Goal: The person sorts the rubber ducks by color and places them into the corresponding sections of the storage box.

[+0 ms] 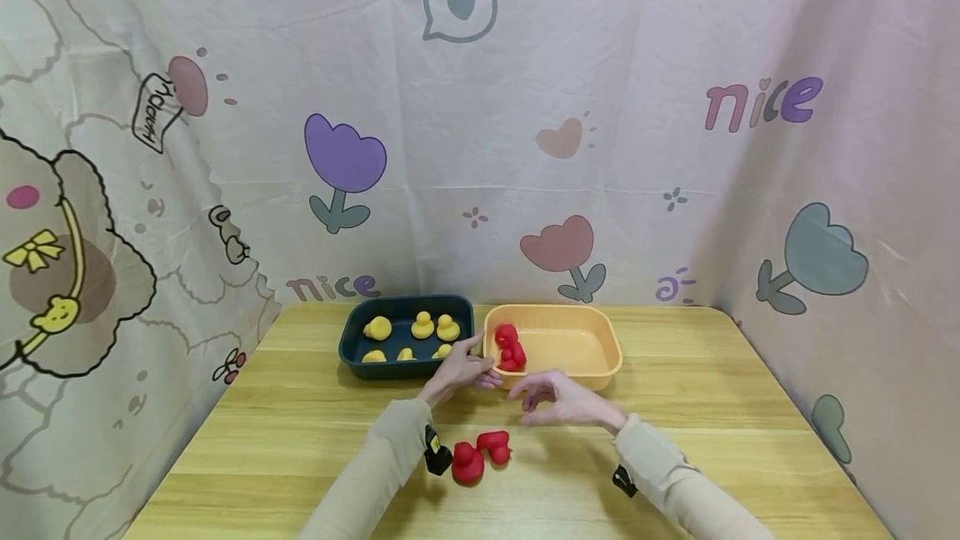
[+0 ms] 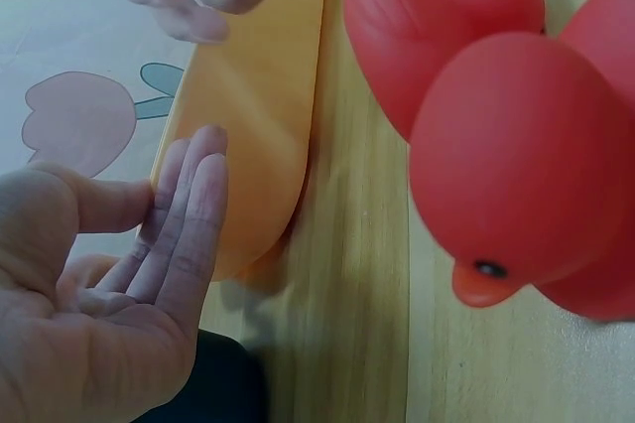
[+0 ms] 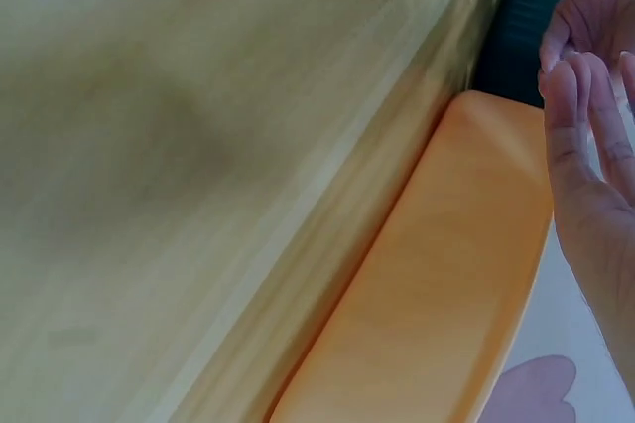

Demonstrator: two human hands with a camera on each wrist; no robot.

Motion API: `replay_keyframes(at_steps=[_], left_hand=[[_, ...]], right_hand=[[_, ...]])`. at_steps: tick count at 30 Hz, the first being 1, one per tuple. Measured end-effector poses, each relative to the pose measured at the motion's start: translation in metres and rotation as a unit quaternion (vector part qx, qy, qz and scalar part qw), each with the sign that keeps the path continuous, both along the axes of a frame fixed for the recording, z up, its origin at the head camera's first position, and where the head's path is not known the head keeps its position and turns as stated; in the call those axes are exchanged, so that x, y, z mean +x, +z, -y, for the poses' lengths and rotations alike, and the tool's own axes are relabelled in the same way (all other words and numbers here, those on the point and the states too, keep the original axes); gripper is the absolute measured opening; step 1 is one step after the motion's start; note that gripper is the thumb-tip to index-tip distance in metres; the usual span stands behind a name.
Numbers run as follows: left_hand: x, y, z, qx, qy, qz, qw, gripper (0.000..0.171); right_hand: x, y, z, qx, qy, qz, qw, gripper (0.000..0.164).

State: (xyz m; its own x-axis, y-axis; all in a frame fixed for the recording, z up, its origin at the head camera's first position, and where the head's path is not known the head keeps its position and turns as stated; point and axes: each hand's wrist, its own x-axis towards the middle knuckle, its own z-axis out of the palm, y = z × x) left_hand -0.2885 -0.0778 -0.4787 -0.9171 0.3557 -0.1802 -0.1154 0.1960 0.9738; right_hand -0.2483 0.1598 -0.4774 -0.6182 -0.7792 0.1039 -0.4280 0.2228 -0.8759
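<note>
My left hand [image 1: 461, 369] is at the left front corner of the orange-yellow tray [image 1: 558, 375], thumb near the rim and straight fingers along the outer wall. Whether it presses the tray, I cannot tell. Just in front of the tray hovers my right hand [image 1: 562, 401], its fingers loosely bent around nothing. Red rubber ducks [image 1: 512, 355] lie at the tray's left end. Two more red ducks sit on the table between the forearms: one upright duck [image 1: 468, 465] and one tipped duck [image 1: 495, 446]. Both loom large in the left wrist view.
A dark blue tray [image 1: 347, 344] with several yellow rubber ducks [image 1: 422, 326] stands left of the orange-yellow one, close beside it. Both trays are near the back edge of the wooden table [image 1: 277, 440]. A printed cloth [image 1: 480, 107] hangs behind and at the sides.
</note>
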Motion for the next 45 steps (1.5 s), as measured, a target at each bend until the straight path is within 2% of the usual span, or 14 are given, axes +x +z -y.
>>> replay_keyframes(at_steps=[9,16,24,35,45], left_hand=[[0.0,-0.001,-0.001,0.008,0.006,0.0,1.0,0.072],[0.0,-0.001,-0.001,0.0,0.002,-0.004,1.0,0.072],[0.001,0.0,-0.001,-0.001,0.007,0.004,1.0,0.072],[-0.001,-0.001,-0.002,-0.008,0.008,0.004,0.9999,0.071],[0.0,0.0,-0.001,-0.002,0.005,0.0,1.0,0.071]], right_hand=[[0.002,-0.004,0.011,0.039,0.033,0.028,0.998,0.045],[0.001,-0.009,0.02,0.078,0.056,0.014,0.995,0.045],[-0.002,-0.014,0.028,0.094,0.077,0.003,0.993,0.049],[-0.003,-0.014,0.037,0.126,0.098,0.008,0.987,0.051],[-0.004,-0.015,0.041,0.139,0.098,-0.007,0.985,0.048]])
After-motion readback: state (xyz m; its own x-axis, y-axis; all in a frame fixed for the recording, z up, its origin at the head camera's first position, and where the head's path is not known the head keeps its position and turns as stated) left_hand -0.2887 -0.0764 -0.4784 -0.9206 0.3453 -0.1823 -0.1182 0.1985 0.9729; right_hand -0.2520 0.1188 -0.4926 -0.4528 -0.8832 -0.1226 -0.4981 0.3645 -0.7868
